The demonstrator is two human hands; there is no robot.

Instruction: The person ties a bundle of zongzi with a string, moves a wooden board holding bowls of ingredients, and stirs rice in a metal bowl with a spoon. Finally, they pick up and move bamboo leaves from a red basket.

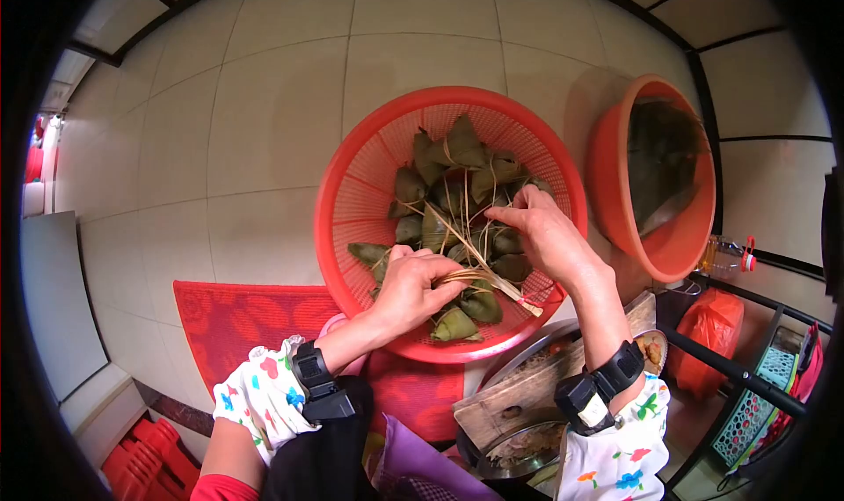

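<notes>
Head view looked down on a red slatted basket filling the centre of the frame, with a pile of leaf-wrapped dumplings in it. Both hands worked over the lower half of that pile. The left hand, just below centre, was curled shut around a bundle of straw strands, its knuckles turned up and its fingertips hidden under the palm. From that fist the strands ran two ways: a short stub pointed toward the lower right, ending near the basket's rim, while a few long strands rose toward the upper left across the dumplings. The right hand sat just right of centre, above and to the right of the left fist, its fingers pinched together on strands near the dumplings; how many it held could not be told. So the bundle's long axis lay diagonally between the two hands, nearer the left. One dumpling lay directly below the left fist, at the basket's lower edge. A second red tub leaned at the upper right.
</notes>
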